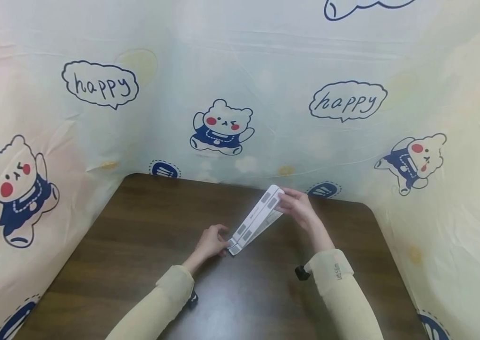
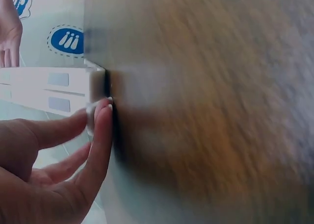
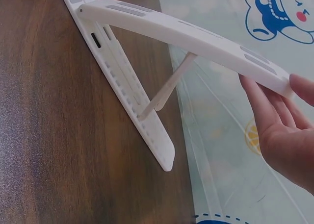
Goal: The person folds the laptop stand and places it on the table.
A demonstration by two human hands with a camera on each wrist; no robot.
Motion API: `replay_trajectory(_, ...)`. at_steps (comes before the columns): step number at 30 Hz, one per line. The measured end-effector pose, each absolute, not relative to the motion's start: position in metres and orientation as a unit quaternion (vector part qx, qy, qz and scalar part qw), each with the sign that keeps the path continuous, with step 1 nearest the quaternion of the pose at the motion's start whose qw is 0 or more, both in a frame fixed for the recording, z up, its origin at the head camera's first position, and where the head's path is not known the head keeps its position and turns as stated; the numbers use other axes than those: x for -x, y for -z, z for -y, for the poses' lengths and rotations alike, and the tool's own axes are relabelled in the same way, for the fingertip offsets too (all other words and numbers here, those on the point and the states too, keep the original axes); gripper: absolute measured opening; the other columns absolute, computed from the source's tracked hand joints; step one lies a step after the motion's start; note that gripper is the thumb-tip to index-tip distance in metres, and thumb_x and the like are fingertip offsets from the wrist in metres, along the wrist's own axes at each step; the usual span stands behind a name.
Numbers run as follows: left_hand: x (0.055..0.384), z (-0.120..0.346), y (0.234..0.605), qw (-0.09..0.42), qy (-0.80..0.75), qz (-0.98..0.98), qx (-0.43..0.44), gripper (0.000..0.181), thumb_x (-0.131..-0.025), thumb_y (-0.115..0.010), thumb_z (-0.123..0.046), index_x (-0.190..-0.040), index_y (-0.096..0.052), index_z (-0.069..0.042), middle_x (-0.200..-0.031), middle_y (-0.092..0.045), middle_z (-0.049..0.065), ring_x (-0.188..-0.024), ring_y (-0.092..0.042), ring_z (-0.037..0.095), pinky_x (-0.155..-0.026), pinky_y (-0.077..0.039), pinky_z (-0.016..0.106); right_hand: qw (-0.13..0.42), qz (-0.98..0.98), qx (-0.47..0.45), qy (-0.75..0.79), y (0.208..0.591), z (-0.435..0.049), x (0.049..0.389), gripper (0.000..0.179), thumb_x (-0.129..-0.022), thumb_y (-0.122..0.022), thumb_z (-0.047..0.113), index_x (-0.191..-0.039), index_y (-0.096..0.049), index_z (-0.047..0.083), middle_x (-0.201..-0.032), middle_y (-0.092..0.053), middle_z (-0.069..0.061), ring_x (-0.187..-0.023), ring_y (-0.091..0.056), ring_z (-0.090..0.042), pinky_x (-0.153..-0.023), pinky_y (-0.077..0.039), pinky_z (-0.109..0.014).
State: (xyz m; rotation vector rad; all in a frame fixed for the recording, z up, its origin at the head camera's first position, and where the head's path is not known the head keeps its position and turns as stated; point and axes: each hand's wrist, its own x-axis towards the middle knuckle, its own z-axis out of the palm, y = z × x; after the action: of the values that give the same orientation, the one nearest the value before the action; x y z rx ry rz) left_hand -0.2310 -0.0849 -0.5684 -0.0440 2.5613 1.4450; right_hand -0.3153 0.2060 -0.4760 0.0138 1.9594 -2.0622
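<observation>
A white folding laptop stand (image 1: 251, 219) with grey pads is unfolded at an angle on the brown table. In the right wrist view, its base (image 3: 122, 82) lies low along the tabletop, and its upper bar (image 3: 196, 42) slants up, propped by a thin support leg (image 3: 169, 84). My left hand (image 1: 210, 243) pinches the low front end between thumb and fingers, as the left wrist view shows up close. At the raised far end, my right hand (image 1: 301, 210) grips the bar, thumb (image 3: 301, 88) on top and fingers underneath.
The dark wooden table (image 1: 138, 269) has rounded back corners. A pale cloth (image 1: 265, 56) printed with bears and "happy" bubbles hangs behind it and along both sides. Black wrist cameras sit at both cuffs, the right one (image 1: 302, 273) over the table.
</observation>
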Motion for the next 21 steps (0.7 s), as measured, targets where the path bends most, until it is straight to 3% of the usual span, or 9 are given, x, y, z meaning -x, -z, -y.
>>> replay_trajectory(6, 0.232, 0.082, 0.564, 0.101, -0.513, -0.851, 0.049, 0.047, -0.089, -0.079, 0.009, -0.135, -0.069, 0.012, -0.083, -0.079, 0.021, -0.057, -0.072, 0.015, -0.055, -0.061, 0.025, 0.174, -0.679, -0.01, 0.713, 0.477, -0.212, 0.315, 0.055, -0.112, -0.063, 0.013, -0.162, -0.048, -0.003, -0.115, -0.079, 0.0, -0.102, -0.082, -0.016, -0.093, -0.068, -0.03)
replay_trajectory(14, 0.236, 0.088, 0.564, 0.099, -0.551, -0.823, 0.094, 0.038, -0.088, -0.075, 0.015, -0.125, -0.074, 0.015, -0.088, -0.08, 0.027, -0.053, -0.069, 0.011, -0.056, -0.065, 0.028, 0.206, -0.64, 0.031, 0.74, 0.48, -0.22, 0.312, 0.061, -0.111, -0.053, -0.002, -0.168, -0.031, -0.009, -0.113, -0.078, 0.001, -0.101, -0.081, -0.013, -0.093, -0.068, -0.03)
replay_trajectory(21, 0.242, 0.092, 0.566, 0.082, -0.547, -0.826, 0.106, 0.037, -0.086, -0.077, 0.015, -0.123, -0.075, 0.014, -0.093, -0.081, 0.03, -0.053, -0.069, 0.011, -0.056, -0.065, 0.029, 0.215, -0.618, 0.041, 0.756, 0.48, -0.223, 0.307, 0.064, -0.111, -0.051, -0.005, -0.17, -0.027, -0.006, -0.118, -0.076, -0.001, -0.103, -0.082, -0.015, -0.092, -0.069, -0.032)
